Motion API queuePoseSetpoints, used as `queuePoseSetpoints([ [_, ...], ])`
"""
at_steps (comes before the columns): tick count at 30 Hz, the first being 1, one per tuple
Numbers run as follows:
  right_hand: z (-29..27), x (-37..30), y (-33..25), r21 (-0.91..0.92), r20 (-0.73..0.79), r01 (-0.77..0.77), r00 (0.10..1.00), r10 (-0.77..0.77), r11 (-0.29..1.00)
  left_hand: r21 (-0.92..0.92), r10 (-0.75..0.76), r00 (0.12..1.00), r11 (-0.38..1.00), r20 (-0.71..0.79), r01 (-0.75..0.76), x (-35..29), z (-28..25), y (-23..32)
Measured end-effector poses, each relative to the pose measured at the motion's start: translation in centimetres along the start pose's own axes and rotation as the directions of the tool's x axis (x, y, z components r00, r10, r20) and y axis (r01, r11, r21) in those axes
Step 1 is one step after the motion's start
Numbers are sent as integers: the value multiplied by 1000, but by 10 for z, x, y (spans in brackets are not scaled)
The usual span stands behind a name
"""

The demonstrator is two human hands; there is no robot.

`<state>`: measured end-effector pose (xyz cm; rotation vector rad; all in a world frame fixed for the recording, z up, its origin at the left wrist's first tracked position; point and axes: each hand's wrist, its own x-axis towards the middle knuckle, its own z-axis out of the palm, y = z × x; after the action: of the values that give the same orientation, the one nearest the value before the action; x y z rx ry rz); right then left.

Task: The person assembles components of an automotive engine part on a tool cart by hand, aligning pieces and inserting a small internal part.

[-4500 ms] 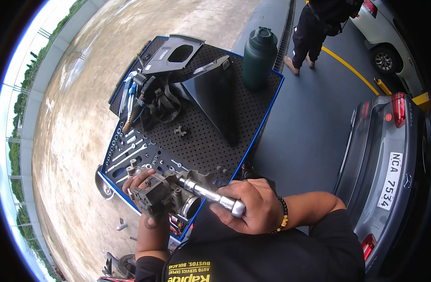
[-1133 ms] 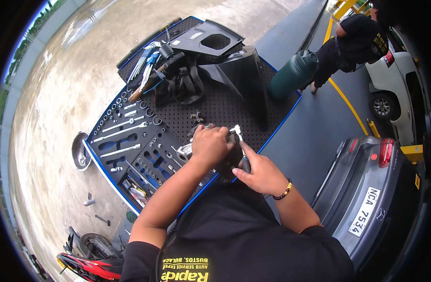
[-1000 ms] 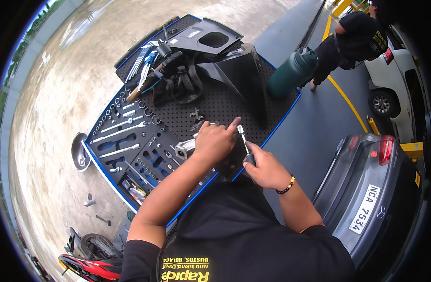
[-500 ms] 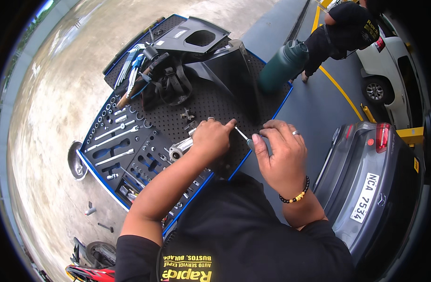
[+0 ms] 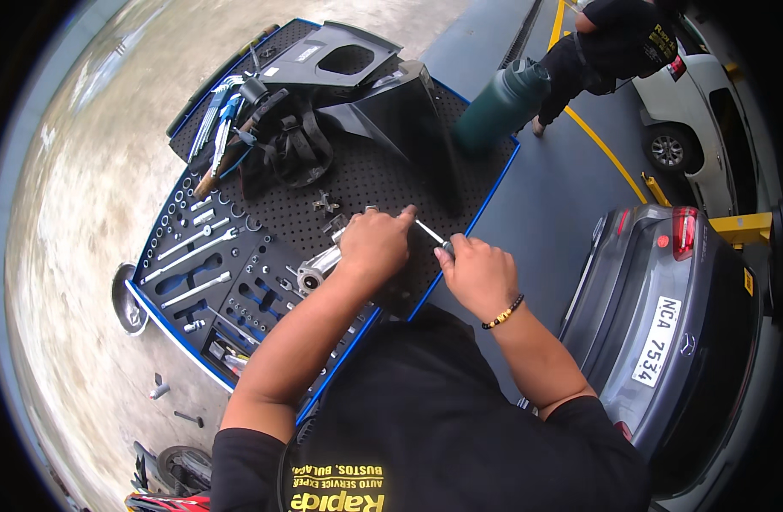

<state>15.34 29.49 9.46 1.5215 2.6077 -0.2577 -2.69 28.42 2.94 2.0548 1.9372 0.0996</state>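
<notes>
My left hand [image 5: 376, 242] is closed over a silver cast-metal part [image 5: 313, 275] that rests on the black perforated top of the tool cart [image 5: 293, 218]. The hand hides much of this part, whose round bored end shows below the wrist. In my right hand [image 5: 483, 273] is a screwdriver [image 5: 431, 233], its fingers wrapped round the handle. The thin shaft slants up and left, with its tip close to my left index finger. Whether the tip touches the metal part is hidden. A small metal bracket [image 5: 326, 203] lies just beyond my left hand.
Sockets and wrenches [image 5: 191, 253] fill the cart's left side. Black plastic panels [image 5: 336, 60], a strap bundle [image 5: 297, 154], hex keys [image 5: 216, 119] and a green bottle [image 5: 504, 107] sit farther back. A grey car [image 5: 630, 316] stands at right; a person [image 5: 609, 51] is beyond.
My right hand's fingers, raised and spread around the screwdriver before, have closed round its handle. The view has shifted slightly. My left hand keeps its place on the metal part.
</notes>
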Motion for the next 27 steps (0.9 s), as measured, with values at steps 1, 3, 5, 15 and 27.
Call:
queuePoseSetpoints([
  [1,3,-4,4,53,-110,19,994,-13,998,-4,-16,1000,1000,-4,16,2,1,-2],
  [3,6,-2,-1,43,-117,32,993,-27,999,6,31,997,999,65,-32,1,-10,-4],
  [5,7,-2,-2,29,-135,55,990,-50,998,8,83,994,996,70,-84,-3,-11,-6],
  [15,-89,-2,-25,15,-462,260,858,-224,965,-46,77,997,996,-8,-77,0,-6,-11],
  [27,-120,-16,-12,5,-646,319,724,-241,948,-22,17,999,1000,35,-16,-3,-5,-7],
])
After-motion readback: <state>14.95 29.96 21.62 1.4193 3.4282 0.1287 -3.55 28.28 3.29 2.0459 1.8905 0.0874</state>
